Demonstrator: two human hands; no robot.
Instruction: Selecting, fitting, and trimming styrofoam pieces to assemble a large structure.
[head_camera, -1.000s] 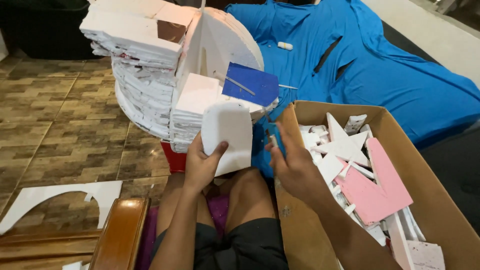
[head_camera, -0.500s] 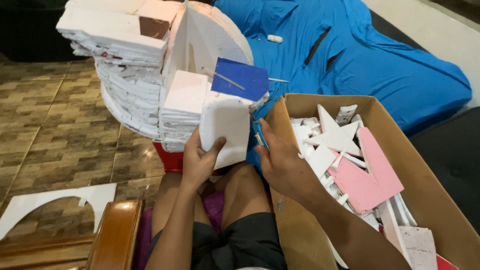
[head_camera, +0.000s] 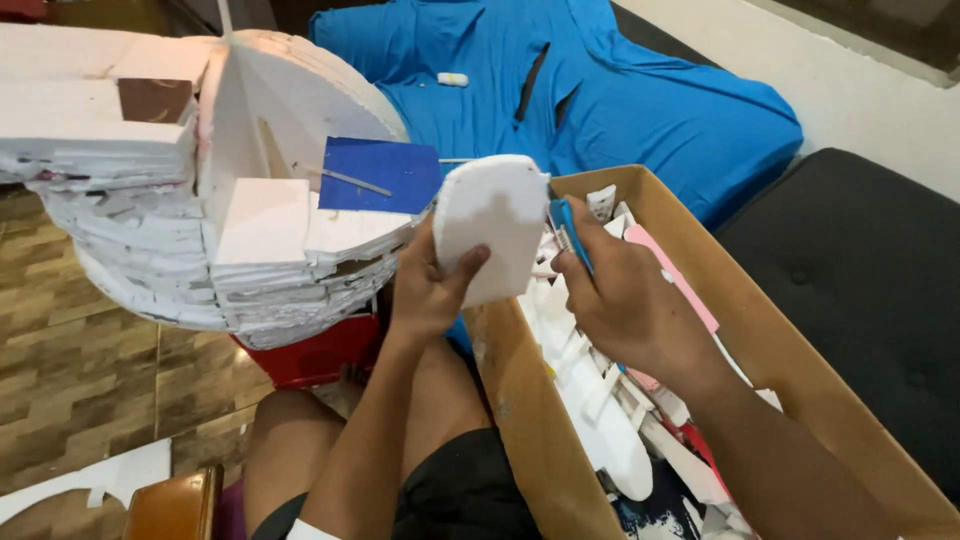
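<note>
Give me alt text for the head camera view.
A person's left hand holds a rounded white foam piece while the right hand sets a blue utility knife to its edge, above a cardboard box of foam scraps.

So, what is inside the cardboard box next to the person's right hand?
The cardboard box holds white foam offcuts and a pink sheet. The right hand and forearm cover part of the contents; the bottom is hidden.
</note>
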